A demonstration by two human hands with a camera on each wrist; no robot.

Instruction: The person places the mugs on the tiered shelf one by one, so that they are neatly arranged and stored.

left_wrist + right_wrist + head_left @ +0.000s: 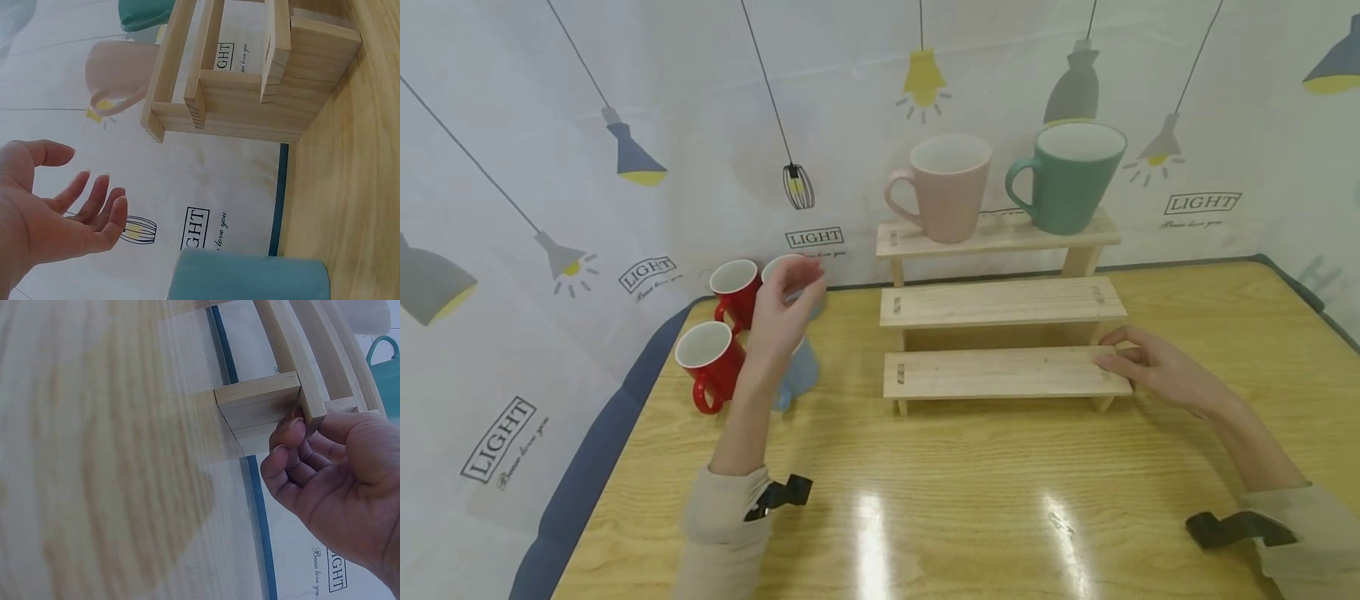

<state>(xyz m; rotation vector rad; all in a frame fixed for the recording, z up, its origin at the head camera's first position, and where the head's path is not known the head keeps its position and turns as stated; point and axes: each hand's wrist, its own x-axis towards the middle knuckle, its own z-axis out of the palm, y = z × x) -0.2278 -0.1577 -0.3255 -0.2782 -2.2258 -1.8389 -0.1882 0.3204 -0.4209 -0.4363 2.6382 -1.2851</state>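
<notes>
My left hand (781, 312) is raised over two light blue mugs, fingers loosely bent and holding nothing. It partly hides the near blue mug (802, 368) and the far blue mug (773, 267). In the left wrist view a blue mug (250, 278) lies below the hand. My right hand (1165, 371) grips the right end of the lowest board (1000, 372) of a three-step wooden rack. In the right wrist view, thumb and curled fingers (290, 434) pinch that board's end. A pink mug (951, 196) and a green mug (1075, 183) stand on the top step.
A near red mug (709, 358) and a far red mug (737, 292) stand left of the blue ones. The rack's middle board (1000, 302) bears no mug. Behind the wooden table (940, 483) hangs a white cloth (700, 192) printed with lamps.
</notes>
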